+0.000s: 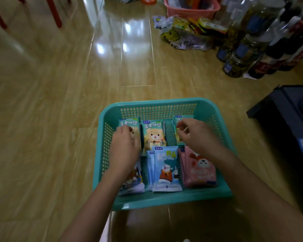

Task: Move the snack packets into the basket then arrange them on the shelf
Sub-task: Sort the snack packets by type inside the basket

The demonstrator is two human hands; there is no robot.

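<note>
Glossy wood-look floor (59,102) with bright light reflections, red chair legs (56,13) far left.

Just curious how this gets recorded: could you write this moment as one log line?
basket: on floor, packets inside | left hand: on left teal packet | right hand: at right teal packet | grips: unclear

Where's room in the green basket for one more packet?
A narrow bare gap sits in the back row of the basket, between the bear packet and the green packet under the right hand. The front row, blue packets beside pink packets, is crowded.
</note>
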